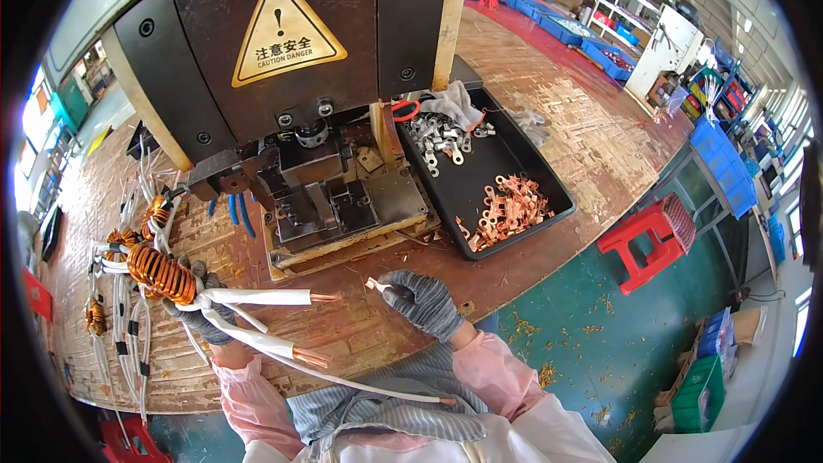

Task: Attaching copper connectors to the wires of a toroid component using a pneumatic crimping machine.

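Note:
In a grey glove, my left hand (199,307) is closed on a copper-wound ring coil (161,274) and the base of its white-sleeved leads. Two thick leads (266,297) stretch to the right with bare copper strands at their ends, and a thinner lead (369,387) curves below them. My right hand (422,302), also gloved, pinches a small copper cable lug (375,284) just right of the upper lead's bare end, with a gap between them. Beyond both hands stands a press machine (274,26) with a metal die (321,201) at its base.
Right of the press, a black tray (514,244) holds copper lugs (506,213), silver lugs (441,139), a pale cloth (454,105) and red-handled scissors (405,110). More wound coils (95,317) with white leads lie at the left. A red stool (645,244) stands on the green floor.

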`<action>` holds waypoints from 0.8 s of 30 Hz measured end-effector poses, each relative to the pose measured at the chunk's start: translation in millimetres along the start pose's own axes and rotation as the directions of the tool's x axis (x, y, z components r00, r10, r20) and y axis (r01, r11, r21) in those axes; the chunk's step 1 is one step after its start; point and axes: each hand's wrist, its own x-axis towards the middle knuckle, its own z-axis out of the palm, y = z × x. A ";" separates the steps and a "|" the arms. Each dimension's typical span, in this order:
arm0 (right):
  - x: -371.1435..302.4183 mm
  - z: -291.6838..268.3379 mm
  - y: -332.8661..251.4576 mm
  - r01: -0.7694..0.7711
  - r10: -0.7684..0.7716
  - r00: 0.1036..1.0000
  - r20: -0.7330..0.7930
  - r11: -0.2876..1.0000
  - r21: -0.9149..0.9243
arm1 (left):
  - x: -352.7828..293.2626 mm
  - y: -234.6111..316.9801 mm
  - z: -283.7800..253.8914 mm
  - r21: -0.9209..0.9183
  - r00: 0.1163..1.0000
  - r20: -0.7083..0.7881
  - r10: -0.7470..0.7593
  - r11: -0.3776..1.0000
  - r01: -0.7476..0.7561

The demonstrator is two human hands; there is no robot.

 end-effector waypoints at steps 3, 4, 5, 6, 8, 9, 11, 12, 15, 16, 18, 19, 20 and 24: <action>0.0 3.1 2.2 0.044 -0.045 0.999 -0.017 0.999 -0.017 | -7.2 11.2 -9.4 0.014 0.997 -0.054 -0.048 0.999 0.049; -0.4 3.3 3.2 0.075 -0.075 0.997 -0.029 0.997 -0.020 | -4.1 7.6 -5.3 0.043 0.998 -0.043 -0.035 0.998 0.037; -0.5 3.0 3.0 0.079 -0.079 0.997 -0.021 0.997 -0.017 | -3.1 5.2 1.6 0.061 0.998 -0.059 -0.028 0.998 0.032; -0.3 1.9 1.9 0.080 -0.080 0.997 0.001 0.995 -0.066 | -2.0 1.0 11.9 0.079 0.997 -0.075 -0.021 0.997 0.027; -1.4 -0.2 1.8 0.080 -0.078 0.997 0.024 0.990 -0.119 | 2.6 -16.5 37.0 0.275 0.948 -0.273 0.165 0.957 -0.087; -1.5 -0.8 1.1 0.079 -0.076 0.997 0.028 0.987 -0.136 | -0.9 -15.2 35.2 0.261 0.961 -0.250 0.120 0.964 -0.053; -1.4 1.1 0.8 0.077 -0.073 0.997 0.036 0.986 -0.148 | -5.0 -9.2 23.0 0.221 0.988 -0.152 0.032 0.975 0.002; -0.5 1.5 1.2 0.073 -0.069 0.997 0.033 0.990 -0.119 | -6.3 -4.7 14.1 0.141 0.990 -0.143 0.011 0.990 0.010; -1.6 1.5 1.3 0.067 -0.064 0.998 0.029 0.993 -0.095 | -8.0 -5.6 9.2 0.222 0.967 -0.249 0.055 0.975 0.001; -1.2 1.4 1.2 0.071 -0.068 0.997 0.032 0.993 -0.095 | -6.8 -7.7 10.8 0.240 0.970 -0.237 0.054 0.971 0.005; -0.9 0.8 2.4 0.090 -0.087 0.996 0.029 0.990 -0.106 | -7.0 -9.2 10.1 0.258 0.973 -0.223 0.053 0.966 0.006; -1.3 1.4 2.9 0.105 -0.102 0.994 0.027 0.988 -0.116 | -8.7 -8.4 11.5 0.238 0.965 -0.258 0.040 0.971 0.023; -1.5 1.5 2.5 0.106 -0.104 0.994 0.028 0.988 -0.113 | -9.0 -7.7 14.2 0.217 0.956 -0.293 0.027 0.975 0.039; -2.2 1.0 2.2 0.096 -0.095 0.995 0.011 0.991 -0.093 | -7.1 -17.2 29.3 0.288 0.952 -0.282 0.119 0.957 -0.035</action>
